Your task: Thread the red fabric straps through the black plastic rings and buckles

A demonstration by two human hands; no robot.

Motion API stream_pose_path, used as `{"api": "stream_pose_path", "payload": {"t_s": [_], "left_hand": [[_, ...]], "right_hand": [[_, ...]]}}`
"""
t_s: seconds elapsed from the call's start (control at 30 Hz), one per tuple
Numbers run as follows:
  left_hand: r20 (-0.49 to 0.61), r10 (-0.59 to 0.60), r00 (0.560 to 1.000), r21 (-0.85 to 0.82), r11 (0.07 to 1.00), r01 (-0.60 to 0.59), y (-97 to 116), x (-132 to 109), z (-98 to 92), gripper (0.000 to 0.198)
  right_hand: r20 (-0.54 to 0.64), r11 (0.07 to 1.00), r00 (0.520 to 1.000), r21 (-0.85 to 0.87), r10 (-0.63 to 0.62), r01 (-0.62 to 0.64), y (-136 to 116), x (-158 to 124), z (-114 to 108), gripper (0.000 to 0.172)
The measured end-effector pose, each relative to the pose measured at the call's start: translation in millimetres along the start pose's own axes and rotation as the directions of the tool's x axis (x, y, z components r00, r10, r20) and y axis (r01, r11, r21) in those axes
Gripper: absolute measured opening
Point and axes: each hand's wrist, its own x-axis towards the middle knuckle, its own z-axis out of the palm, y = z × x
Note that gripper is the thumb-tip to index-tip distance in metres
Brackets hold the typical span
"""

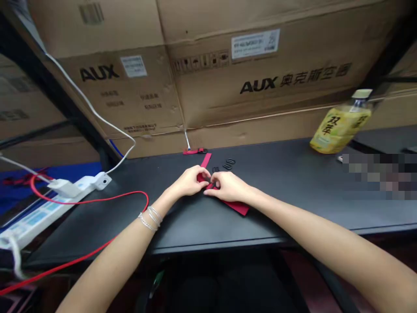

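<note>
Both hands meet over a red strap (236, 206) that lies on the black table (293, 191). My left hand (188, 181) pinches the strap near its middle. My right hand (228, 186) is closed on the same spot, with a small black buckle (210, 185) between the fingertips. The strap runs away from me to a red end (195, 151) by the boxes. A few loose black rings (228, 164) lie just beyond my hands. Silver bracelets sit on my left wrist.
Large AUX cardboard boxes (228, 78) wall off the back of the table. A yellow drink bottle (340, 124) stands at the right. A white power strip (48, 204) with a white cable and a red cable (97, 201) lies at the left.
</note>
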Motion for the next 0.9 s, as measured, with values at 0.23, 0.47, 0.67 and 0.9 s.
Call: {"api": "stream_pose_path", "payload": {"t_s": [0.23,0.47,0.67,0.9], "left_hand": [[0.001,0.012,1.000,0.003,1.000,-0.012,-0.7,0.7,0.4,0.017],[0.023,0.003,1.000,-0.005,1.000,-0.003,-0.4,-0.1,0.0,0.017],[0.022,0.013,1.000,-0.010,1.000,-0.013,-1.9,0.4,0.9,0.015],[0.027,0.032,0.999,0.005,0.999,-0.033,1.3,-0.3,0.5,0.018]], "right_hand": [[-0.005,1.000,1.000,-0.018,0.011,-0.011,-0.6,0.1,0.7,0.033],[0.010,1.000,1.000,-0.016,0.010,-0.010,0.1,0.1,-2.0,0.034],[0.004,0.999,1.000,-0.031,0.008,-0.008,0.1,0.5,-2.1,0.040],[0.015,0.999,0.999,-0.025,0.043,-0.043,0.3,2.3,-1.2,0.027]]}}
